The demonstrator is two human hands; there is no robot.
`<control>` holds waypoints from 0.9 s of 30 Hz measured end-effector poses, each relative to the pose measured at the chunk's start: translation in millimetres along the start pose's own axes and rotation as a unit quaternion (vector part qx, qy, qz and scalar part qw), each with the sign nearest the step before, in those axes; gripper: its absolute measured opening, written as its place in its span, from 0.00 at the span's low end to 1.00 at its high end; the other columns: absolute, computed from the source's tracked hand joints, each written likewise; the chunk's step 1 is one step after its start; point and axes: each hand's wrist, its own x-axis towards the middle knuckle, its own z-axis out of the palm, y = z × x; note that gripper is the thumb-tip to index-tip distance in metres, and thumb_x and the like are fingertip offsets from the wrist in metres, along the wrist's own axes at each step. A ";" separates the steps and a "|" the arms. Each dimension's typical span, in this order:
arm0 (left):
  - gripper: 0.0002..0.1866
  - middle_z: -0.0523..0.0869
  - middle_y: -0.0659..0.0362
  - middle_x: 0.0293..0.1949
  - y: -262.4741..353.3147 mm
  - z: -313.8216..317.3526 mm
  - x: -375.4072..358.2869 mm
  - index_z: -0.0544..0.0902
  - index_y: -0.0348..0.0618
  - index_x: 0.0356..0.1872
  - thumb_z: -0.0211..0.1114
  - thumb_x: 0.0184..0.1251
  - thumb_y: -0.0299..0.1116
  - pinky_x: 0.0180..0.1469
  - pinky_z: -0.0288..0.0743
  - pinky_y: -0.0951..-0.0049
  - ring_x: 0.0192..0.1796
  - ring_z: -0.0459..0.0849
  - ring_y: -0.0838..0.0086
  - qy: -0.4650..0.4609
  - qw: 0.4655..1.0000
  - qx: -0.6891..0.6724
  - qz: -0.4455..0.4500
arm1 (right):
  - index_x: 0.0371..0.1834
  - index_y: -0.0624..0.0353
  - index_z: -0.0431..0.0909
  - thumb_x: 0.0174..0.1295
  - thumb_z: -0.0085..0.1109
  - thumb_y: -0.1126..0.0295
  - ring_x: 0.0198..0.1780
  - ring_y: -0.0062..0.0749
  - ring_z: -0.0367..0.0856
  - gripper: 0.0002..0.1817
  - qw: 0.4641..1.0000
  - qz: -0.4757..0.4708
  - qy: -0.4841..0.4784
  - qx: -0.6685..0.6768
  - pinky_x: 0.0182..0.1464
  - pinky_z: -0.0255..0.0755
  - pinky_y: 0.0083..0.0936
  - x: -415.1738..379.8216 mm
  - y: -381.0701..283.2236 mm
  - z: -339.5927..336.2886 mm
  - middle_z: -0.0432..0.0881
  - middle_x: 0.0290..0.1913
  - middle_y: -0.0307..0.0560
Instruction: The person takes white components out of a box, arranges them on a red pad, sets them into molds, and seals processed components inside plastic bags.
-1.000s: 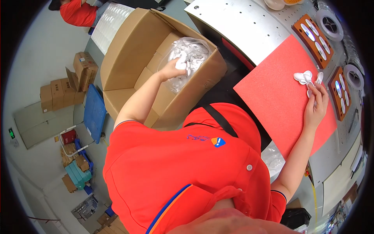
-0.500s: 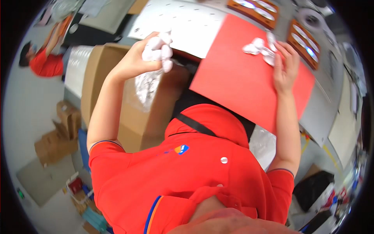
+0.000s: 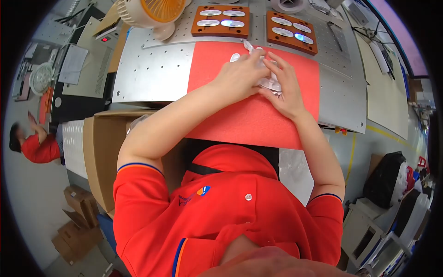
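Note:
On the red sheet point(image 3: 240, 117) lies a small heap of glossy white oval pieces point(image 3: 270, 84), gathered between my two hands. My left hand point(image 3: 241, 76) bends over the heap from the left, its fingers curled on the pieces and partly covering them. From the right, my right hand point(image 3: 287, 90) curves its fingers and thumb around the same pieces. A loose white oval piece point(image 3: 235, 57) shows just beyond the left knuckles, and another sticks up past the fingertips. How many pieces each hand grips is hidden.
Two orange-brown fixtures point(image 3: 220, 31) point(image 3: 292, 45) hold white ovals behind the sheet. A fan point(image 3: 159, 11) stands at back left. An open cardboard box point(image 3: 99, 159) is beside my left arm. A person in red point(image 3: 39, 145) is at far left.
My left hand has moved from above the cardboard box, carrying white oval pieces, to the heap on the red sheet. My right hand is now beside it. The view has turned.

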 end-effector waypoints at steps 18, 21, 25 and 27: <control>0.50 0.69 0.51 0.62 -71.8 27.1 -6.2 0.68 0.56 0.68 0.74 0.40 0.63 0.67 0.56 0.50 0.64 0.68 0.54 0.141 0.984 -0.087 0.071 | 0.68 0.53 0.67 0.49 0.64 0.38 0.72 0.52 0.59 0.46 1.000 0.002 0.015 0.008 0.71 0.52 0.48 26.4 12.8 7.2 0.61 0.72 0.51; 0.50 0.65 0.49 0.66 -67.6 23.5 -8.5 0.69 0.52 0.66 0.73 0.40 0.64 0.67 0.57 0.49 0.65 0.67 0.50 0.168 0.977 -0.120 0.048 | 0.67 0.39 0.70 0.41 0.69 0.38 0.75 0.48 0.53 0.46 0.988 -0.109 -0.105 -0.034 0.72 0.42 0.64 21.8 -0.8 4.3 0.58 0.74 0.46; 0.48 0.68 0.49 0.65 -65.8 24.4 -4.6 0.69 0.51 0.66 0.71 0.44 0.65 0.66 0.58 0.49 0.65 0.68 0.52 0.178 0.978 -0.104 0.035 | 0.63 0.41 0.73 0.43 0.73 0.49 0.74 0.47 0.55 0.39 0.992 -0.042 -0.082 -0.083 0.72 0.47 0.59 27.4 -2.3 11.1 0.61 0.73 0.43; 0.43 0.72 0.51 0.62 -71.5 31.5 -6.0 0.70 0.51 0.66 0.67 0.51 0.62 0.67 0.57 0.49 0.65 0.68 0.54 0.137 0.987 -0.074 0.040 | 0.62 0.41 0.74 0.44 0.73 0.51 0.73 0.47 0.57 0.37 0.994 -0.029 -0.069 -0.078 0.71 0.49 0.58 27.5 0.4 14.0 0.63 0.72 0.43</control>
